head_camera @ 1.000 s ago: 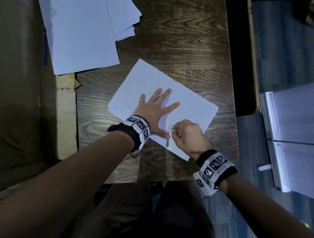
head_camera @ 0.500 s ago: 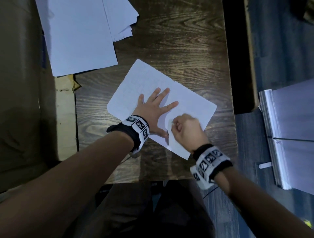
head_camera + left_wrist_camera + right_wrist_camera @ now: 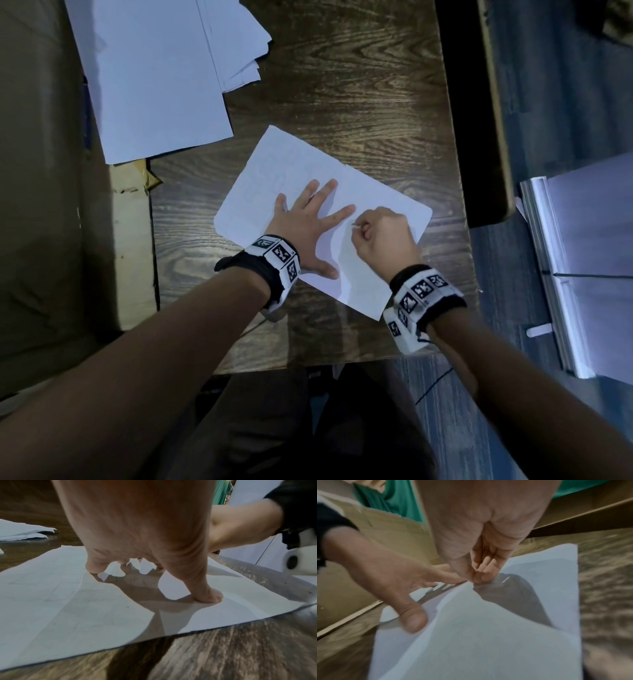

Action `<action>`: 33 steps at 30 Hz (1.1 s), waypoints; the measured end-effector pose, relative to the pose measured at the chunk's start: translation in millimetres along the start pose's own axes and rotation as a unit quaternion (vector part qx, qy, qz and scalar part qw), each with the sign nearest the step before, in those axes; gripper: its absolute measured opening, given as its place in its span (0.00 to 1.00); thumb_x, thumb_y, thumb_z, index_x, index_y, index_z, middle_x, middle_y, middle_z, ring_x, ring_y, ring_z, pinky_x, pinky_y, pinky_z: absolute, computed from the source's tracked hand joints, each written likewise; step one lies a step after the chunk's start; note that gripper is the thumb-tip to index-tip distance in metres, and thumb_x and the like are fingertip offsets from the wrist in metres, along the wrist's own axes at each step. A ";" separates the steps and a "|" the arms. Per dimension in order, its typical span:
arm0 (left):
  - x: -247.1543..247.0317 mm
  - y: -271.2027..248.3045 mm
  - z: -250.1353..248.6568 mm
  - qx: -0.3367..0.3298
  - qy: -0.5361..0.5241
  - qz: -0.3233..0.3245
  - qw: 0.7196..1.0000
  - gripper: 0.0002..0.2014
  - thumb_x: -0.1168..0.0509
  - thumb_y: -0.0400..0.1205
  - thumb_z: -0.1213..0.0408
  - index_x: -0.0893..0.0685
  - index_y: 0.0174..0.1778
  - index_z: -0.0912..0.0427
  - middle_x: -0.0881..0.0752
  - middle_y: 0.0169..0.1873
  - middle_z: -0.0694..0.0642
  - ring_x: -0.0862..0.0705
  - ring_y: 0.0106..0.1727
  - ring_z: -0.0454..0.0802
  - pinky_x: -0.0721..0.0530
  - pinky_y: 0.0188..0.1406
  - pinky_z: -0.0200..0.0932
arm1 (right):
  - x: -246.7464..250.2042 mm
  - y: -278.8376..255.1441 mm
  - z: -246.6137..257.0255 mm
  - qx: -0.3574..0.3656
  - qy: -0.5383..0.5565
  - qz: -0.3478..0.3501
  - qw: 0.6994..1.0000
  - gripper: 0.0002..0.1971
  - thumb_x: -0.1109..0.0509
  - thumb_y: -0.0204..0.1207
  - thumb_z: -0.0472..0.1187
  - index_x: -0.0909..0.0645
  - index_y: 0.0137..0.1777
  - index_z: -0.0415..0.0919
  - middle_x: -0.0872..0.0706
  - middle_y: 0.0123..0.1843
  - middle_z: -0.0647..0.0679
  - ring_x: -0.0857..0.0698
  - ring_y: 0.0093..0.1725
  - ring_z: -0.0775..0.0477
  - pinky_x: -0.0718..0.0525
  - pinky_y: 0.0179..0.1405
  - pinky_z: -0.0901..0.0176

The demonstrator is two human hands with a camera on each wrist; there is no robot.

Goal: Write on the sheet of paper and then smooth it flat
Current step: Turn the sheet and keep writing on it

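A white sheet of paper [image 3: 274, 178] lies at an angle on the dark wooden table [image 3: 359, 85]. My left hand [image 3: 308, 222] rests flat on the sheet with its fingers spread, and the thumb [image 3: 209, 595] presses near the sheet's front edge. My right hand [image 3: 380, 236] is curled just right of the left index finger. Its fingertips pinch a thin pen [image 3: 354, 225], almost all of it hidden in the fist. In the right wrist view the pinched fingertips [image 3: 476, 574] touch the sheet [image 3: 479, 642], and my left hand [image 3: 385, 574] lies beside them.
A loose stack of white papers [image 3: 154, 85] covers the table's far left corner. Flattened cardboard [image 3: 133, 257] lies along the table's left edge. To the right, past a dark gap, a clear folder with pages [image 3: 582, 257] sits lower down.
My right hand has slid up the sheet, from beside the left thumb to beside the left index finger. The left hand has stayed flat in place.
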State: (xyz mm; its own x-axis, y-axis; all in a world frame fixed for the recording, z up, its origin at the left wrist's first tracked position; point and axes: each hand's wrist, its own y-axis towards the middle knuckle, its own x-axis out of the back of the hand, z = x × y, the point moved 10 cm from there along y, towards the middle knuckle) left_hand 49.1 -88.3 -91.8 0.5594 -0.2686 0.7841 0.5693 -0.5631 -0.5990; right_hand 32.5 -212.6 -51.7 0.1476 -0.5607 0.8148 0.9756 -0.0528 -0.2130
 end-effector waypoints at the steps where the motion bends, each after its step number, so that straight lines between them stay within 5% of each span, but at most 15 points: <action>1: -0.2 -0.5 -0.7 0.000 -0.002 0.000 1.000 0.60 0.31 0.69 0.23 0.65 0.87 0.31 0.76 0.85 0.50 0.71 0.87 0.58 0.50 0.80 0.81 | -4.8 -7.9 0.1 -0.005 0.007 0.005 1.000 0.05 0.31 0.76 0.36 0.16 0.42 0.36 0.19 0.39 0.42 0.19 0.35 0.42 0.20 0.37 0.55; 5: 2.1 0.9 -0.5 -0.001 0.001 -0.007 1.000 0.61 0.31 0.68 0.23 0.65 0.87 0.31 0.76 0.85 0.51 0.71 0.88 0.58 0.49 0.80 0.81 | -23.5 -42.4 25.8 0.061 0.002 0.106 0.993 0.05 0.31 0.77 0.37 0.16 0.43 0.36 0.18 0.41 0.44 0.18 0.37 0.43 0.20 0.37 0.56; 9: -0.3 0.5 -0.3 -0.002 0.005 0.001 1.000 0.61 0.32 0.68 0.22 0.66 0.86 0.31 0.77 0.85 0.50 0.72 0.87 0.58 0.50 0.80 0.81 | 6.7 0.1 -7.0 -0.012 0.009 -0.009 1.000 0.05 0.31 0.77 0.37 0.15 0.45 0.36 0.18 0.41 0.45 0.21 0.36 0.48 0.23 0.38 0.60; 14: 2.1 0.7 -1.0 -0.001 0.009 -0.005 1.000 0.60 0.32 0.69 0.23 0.66 0.86 0.31 0.76 0.85 0.51 0.71 0.87 0.59 0.49 0.80 0.81 | -19.1 -32.7 17.7 0.059 -0.006 0.097 0.994 0.07 0.32 0.78 0.37 0.15 0.44 0.36 0.17 0.41 0.43 0.18 0.37 0.42 0.19 0.37 0.55; 18: -0.5 -0.2 -0.4 -0.001 -0.002 0.004 1.000 0.60 0.31 0.69 0.23 0.66 0.86 0.31 0.76 0.85 0.50 0.72 0.87 0.58 0.51 0.80 0.81 | 11.9 -0.1 -15.2 -0.006 -0.003 -0.021 1.000 0.05 0.32 0.77 0.36 0.14 0.45 0.36 0.18 0.40 0.44 0.22 0.36 0.47 0.23 0.40 0.60; 22: 1.1 -0.3 -0.6 -0.001 -0.003 -0.004 1.000 0.60 0.31 0.69 0.23 0.66 0.86 0.31 0.77 0.85 0.50 0.72 0.87 0.58 0.51 0.80 0.81 | -12.0 -43.9 6.1 0.076 -0.008 0.088 0.993 0.05 0.31 0.77 0.36 0.15 0.44 0.37 0.17 0.39 0.45 0.18 0.35 0.43 0.17 0.37 0.54; 25: 2.7 -1.6 -0.2 0.003 -0.005 -0.007 1.000 0.60 0.32 0.69 0.23 0.66 0.86 0.31 0.76 0.85 0.51 0.71 0.88 0.59 0.50 0.80 0.81 | 19.0 0.8 -38.9 -0.008 -0.006 -0.011 1.000 0.05 0.30 0.75 0.36 0.13 0.43 0.37 0.16 0.35 0.45 0.17 0.32 0.46 0.14 0.39 0.53; 29: 3.1 -1.6 -4.6 0.010 0.006 -0.003 1.000 0.60 0.31 0.69 0.23 0.65 0.87 0.34 0.74 0.86 0.53 0.70 0.88 0.63 0.48 0.81 0.79 | 38.2 5.8 -66.6 -0.081 0.051 -0.068 0.993 0.04 0.26 0.74 0.38 0.12 0.44 0.38 0.14 0.32 0.49 0.20 0.31 0.59 0.25 0.38 0.79; 33: 21.2 0.3 -26.0 -0.018 -0.018 -0.045 0.999 0.55 0.30 0.75 0.31 0.52 0.91 0.49 0.67 0.89 0.55 0.66 0.89 0.59 0.50 0.86 0.67 | 38.7 -6.3 -70.3 -0.067 0.064 -0.059 0.994 0.02 0.25 0.74 0.39 0.13 0.43 0.41 0.13 0.33 0.48 0.20 0.32 0.59 0.21 0.38 0.70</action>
State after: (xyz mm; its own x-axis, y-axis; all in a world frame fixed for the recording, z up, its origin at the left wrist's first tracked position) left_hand 45.5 -114.5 -71.2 0.5289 -0.1874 0.8277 0.5962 -0.6121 -0.5196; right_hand 20.7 -292.1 -56.8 0.0034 -0.6446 0.7645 0.9530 -0.2296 -0.1978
